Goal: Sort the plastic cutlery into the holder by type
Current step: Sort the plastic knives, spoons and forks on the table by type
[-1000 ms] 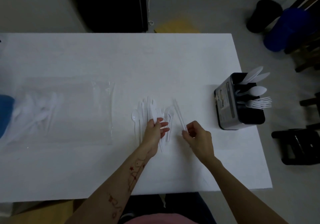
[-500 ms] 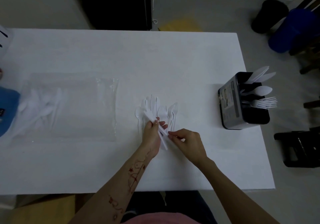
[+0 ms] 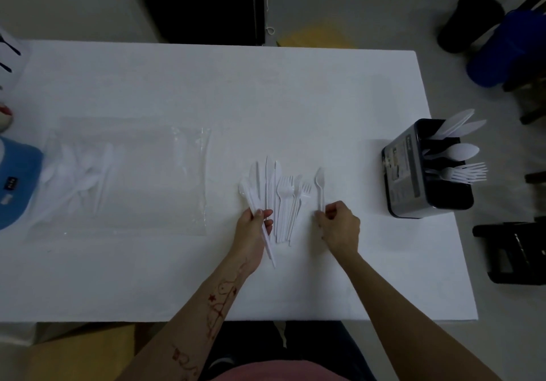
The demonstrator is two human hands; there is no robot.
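Here the right hand pinches a spoon by its handle, bowl pointing to 12 o'clock, while the left hand grips several knives beside the loose pile on the bench. The holder stands at 3 o'clock, nearer the right hand.

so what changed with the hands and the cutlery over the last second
The right hand went to the loose pile of white plastic cutlery half a second ago, pinched a white plastic spoon by its handle and drew it out to the right. The left hand kept gripping its white plastic knife. The black cutlery holder and clear plastic bag stayed put.
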